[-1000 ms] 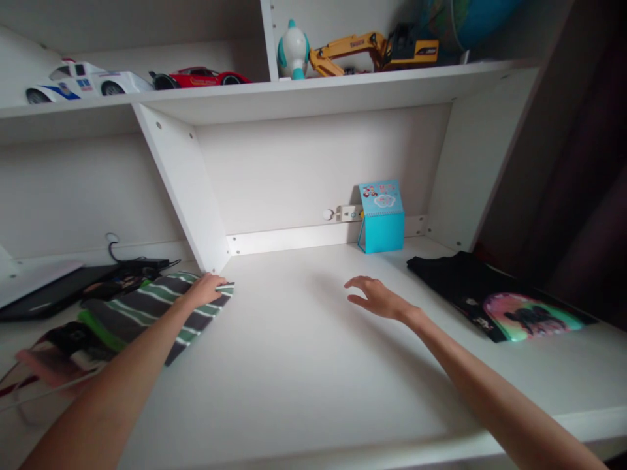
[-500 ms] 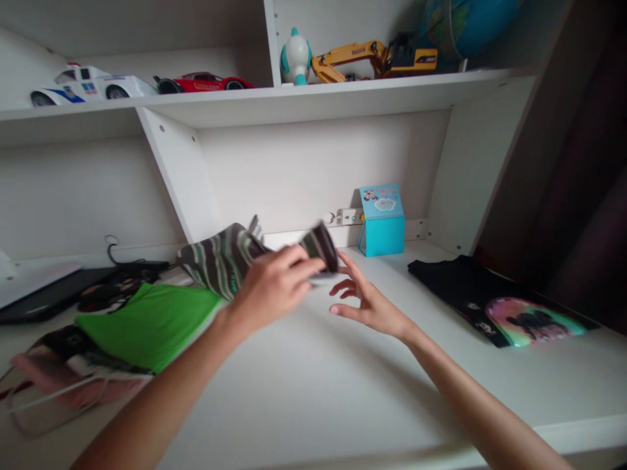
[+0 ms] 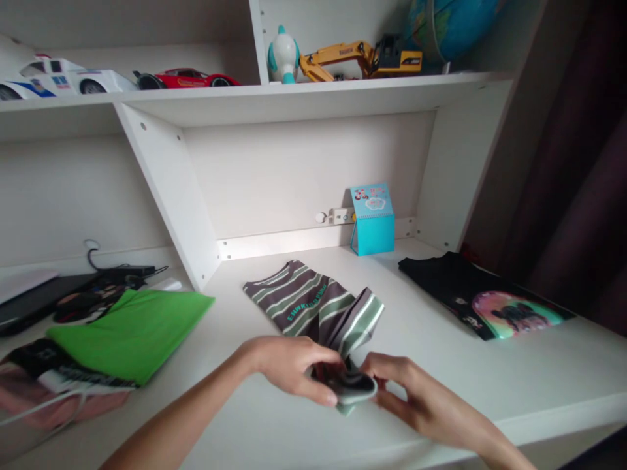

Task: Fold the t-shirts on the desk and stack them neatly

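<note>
Striped shirt (image 3: 317, 314) has been lowered onto the worktop (image 3: 431, 329), collar toward the back edge; its bunched near end is pinched by the left hand (image 3: 294, 369) and right hand (image 3: 416, 398) near the front edge. Room is left between it and the green cloth (image 3: 140, 326).

Both hands hold the bunched near end of a striped shirt (image 3: 294, 294) above the worktop (image 3: 274, 434), the left hand (image 3: 298, 372) at one side, the right hand (image 3: 414, 395) at the other; its collar lies farther back. Green cloth (image 3: 137, 326) lies left, a black shirt (image 3: 441, 281) right. A blue calendar (image 3: 375, 234) stands behind. The shelf (image 3: 313, 91) above bears two toy cars (image 3: 189, 79), an excavator (image 3: 398, 61) and a globe (image 3: 460, 29).
</note>
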{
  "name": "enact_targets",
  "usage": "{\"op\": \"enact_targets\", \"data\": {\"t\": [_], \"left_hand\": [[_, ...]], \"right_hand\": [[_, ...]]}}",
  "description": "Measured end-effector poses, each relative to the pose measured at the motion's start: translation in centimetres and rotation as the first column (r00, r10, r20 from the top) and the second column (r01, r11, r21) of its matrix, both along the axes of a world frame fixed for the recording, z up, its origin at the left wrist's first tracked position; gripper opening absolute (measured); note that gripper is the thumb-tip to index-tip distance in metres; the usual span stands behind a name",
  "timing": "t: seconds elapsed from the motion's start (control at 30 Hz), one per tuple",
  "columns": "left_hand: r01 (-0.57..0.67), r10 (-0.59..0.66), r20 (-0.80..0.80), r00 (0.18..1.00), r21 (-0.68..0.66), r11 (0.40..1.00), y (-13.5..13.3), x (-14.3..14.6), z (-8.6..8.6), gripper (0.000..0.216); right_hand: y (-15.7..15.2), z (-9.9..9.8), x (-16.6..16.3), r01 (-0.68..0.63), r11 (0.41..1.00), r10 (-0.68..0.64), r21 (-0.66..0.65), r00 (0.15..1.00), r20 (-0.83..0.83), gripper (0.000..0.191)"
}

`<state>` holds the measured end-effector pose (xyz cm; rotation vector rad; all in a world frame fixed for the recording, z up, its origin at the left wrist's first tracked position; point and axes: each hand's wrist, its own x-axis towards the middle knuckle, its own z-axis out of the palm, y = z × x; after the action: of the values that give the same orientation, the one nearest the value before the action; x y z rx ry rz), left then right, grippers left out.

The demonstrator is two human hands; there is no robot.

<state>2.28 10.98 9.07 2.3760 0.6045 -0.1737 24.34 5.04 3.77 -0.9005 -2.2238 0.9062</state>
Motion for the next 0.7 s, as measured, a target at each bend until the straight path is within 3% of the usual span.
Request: {"op": "enact_targets", "data": {"t": [0.07,0.1,0.17,0.27,0.37,0.47,0.57,0.63,0.7], "left_hand": [[-0.005,0.004,-0.009,1.000,-0.155,0.988,1.3,0.7,0.0,0.028],[-0.041,0.043,0.007,0.999,-0.128,0.991,2.0,1.5,-0.3,0.027],[-0.127,0.121,0.067,0.990,0.097,0.987,3.2,3.5,-1.3,0.026],[-0.215,0.182,0.116,0.976,0.454,0.865,4.4,7.4,-3.5,0.040],[-0.249,0.272,0.033,0.962,0.524,0.814,5.5,10.5,-5.5,0.061],[-0.300,0.312,0.037,0.949,0.410,0.862,7.0,11.4,-6.2,0.036],[-0.492,0.430,0.263,0.863,0.250,0.834,9.5,9.2,-4.8,0.019],[-0.674,0.580,0.453,0.677,0.066,0.735,11.2,6.1,-2.7,0.017],[-0.758,0.732,0.556,0.393,-0.255,0.601,11.9,2.3,0.0,0.017]], "right_hand": [[-1.2,0.4,-1.1,-0.112,0.994,0.112,0.000,0.993,0.027,0.018],[-1.6,0.5,-1.7,-0.171,0.985,0.171,0.002,0.984,0.046,0.022],[-1.8,0.3,-3.0,-0.270,0.963,0.268,0.010,0.959,0.094,0.027],[-1.8,-0.7,-4.8,-0.330,0.944,0.322,0.027,0.933,0.161,0.027],[-1.9,-1.8,-5.8,-0.391,0.920,0.376,0.039,0.905,0.200,0.015],[-2.3,-1.6,-5.4,-0.377,0.926,0.361,0.037,0.909,0.209,0.010],[-2.4,0.1,-2.9,-0.222,0.973,0.209,0.066,0.965,0.159,0.019],[-2.2,1.1,-0.1,-0.018,0.991,0.007,0.133,0.997,0.080,0.021],[-1.8,1.6,3.4,0.253,0.941,-0.247,0.224,0.968,-0.055,0.016]]}}
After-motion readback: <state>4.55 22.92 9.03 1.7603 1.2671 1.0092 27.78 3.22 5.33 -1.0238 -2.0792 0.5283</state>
